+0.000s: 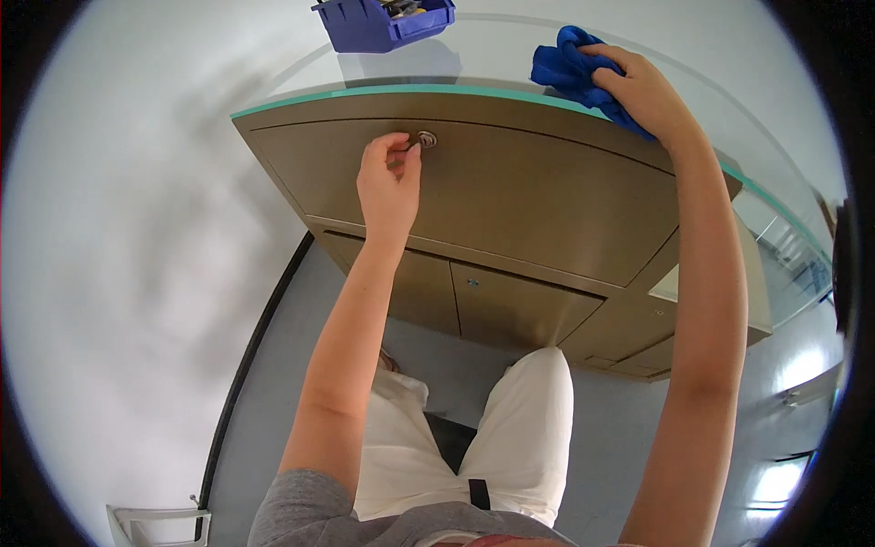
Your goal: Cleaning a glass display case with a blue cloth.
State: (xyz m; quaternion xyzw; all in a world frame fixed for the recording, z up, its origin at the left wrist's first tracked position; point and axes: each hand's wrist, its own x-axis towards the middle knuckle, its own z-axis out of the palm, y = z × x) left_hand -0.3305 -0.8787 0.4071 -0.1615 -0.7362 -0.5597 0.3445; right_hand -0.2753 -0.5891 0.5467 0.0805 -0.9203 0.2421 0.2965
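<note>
A crumpled blue cloth is gripped in my right hand at the glass top's front edge. Part of the cloth hangs over that edge. My left hand is raised in front of the brown cabinet panel, its thumb and forefinger curled close together. Those fingertips are at the left rim of a round metal lock near the panel's upper edge. Whether they touch the lock or pinch something small cannot be made out. The panel sits flush in the cabinet front.
A blue-purple plastic bin with small items stands on the glass top. Lower cabinet doors are near my knees. A white wall rises at the left, with a black skirting strip above the grey floor.
</note>
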